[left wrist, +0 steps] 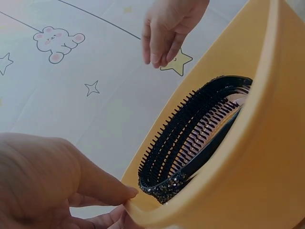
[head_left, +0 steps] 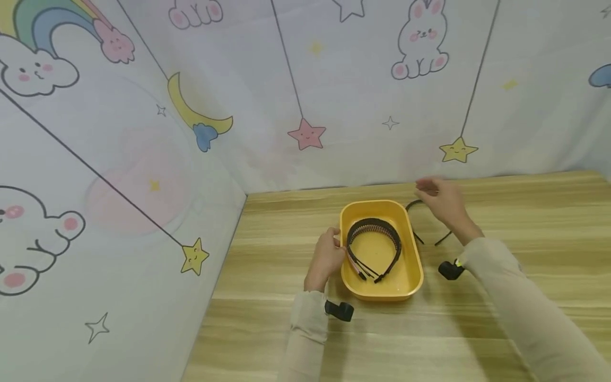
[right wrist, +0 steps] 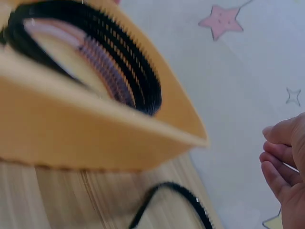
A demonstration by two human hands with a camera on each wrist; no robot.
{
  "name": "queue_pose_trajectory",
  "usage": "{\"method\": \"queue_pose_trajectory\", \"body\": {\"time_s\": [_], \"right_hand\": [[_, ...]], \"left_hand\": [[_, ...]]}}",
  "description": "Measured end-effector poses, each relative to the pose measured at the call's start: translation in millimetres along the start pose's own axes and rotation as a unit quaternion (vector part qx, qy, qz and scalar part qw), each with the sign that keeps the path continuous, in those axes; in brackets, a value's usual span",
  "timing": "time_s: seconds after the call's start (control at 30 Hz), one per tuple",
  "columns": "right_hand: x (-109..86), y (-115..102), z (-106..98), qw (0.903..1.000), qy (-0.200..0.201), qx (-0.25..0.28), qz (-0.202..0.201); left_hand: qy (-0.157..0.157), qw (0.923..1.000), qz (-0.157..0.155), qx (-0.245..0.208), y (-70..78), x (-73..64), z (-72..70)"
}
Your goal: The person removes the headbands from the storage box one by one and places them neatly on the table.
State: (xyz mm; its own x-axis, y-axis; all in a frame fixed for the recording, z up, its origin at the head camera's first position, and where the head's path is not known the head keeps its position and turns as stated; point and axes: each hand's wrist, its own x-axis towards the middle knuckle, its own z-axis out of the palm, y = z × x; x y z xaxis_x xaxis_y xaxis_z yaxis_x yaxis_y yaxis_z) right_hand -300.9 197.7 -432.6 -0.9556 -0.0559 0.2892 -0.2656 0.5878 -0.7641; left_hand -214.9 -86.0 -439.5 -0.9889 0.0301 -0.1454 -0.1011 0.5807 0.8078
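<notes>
Grips the left rim of the yellow bin (head_left: 410,265) with the left hand (head_left: 326,257), right of centre in the lower half of the head frame. Presses the thumb onto the rim near a corner at the bottom of the left wrist frame, with the other fingers bent below it on the outside, clamped on the bin wall. Holds the right hand (head_left: 446,206) raised at the right of the head frame, fingers loosely bent and close together, thumb near the forefinger. Overlaps part of the loose headband (right wrist: 167,184) from above in the head frame, yet shows apart from it in the right wrist frame. Shows that loose band, thin and black, on the worktop (head_left: 267,254) just right of the bin, with both ends toward the bottom of the frame. Shows nested headbands (head_left: 374,223) inside the bin, mostly black and toothed, with glitter at the lower end in the left wrist frame and pink among the black. Cannot tell their exact number for the overlap and blur. Shows a pale backdrop (head_left: 358,95) across the upper part of the head frame, printed with stars, rabbits and a moon.
</notes>
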Motion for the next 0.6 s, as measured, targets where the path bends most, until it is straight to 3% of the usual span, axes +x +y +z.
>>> {"method": "queue_pose_trajectory", "body": {"time_s": [0.33,0.6], "right_hand": [[-10.7,-27.3,23.2,0.9986,-0.028,0.044,-0.006],[-15.6,-36.0,44.6,0.9967,-0.055,0.06,-0.004]], "left_hand": [[0.0,0.9999,-0.001,-0.01,0.1,-0.7,0.4],[0.005,1.0,-0.003,-0.004,0.5,-0.7,1.6]]}}
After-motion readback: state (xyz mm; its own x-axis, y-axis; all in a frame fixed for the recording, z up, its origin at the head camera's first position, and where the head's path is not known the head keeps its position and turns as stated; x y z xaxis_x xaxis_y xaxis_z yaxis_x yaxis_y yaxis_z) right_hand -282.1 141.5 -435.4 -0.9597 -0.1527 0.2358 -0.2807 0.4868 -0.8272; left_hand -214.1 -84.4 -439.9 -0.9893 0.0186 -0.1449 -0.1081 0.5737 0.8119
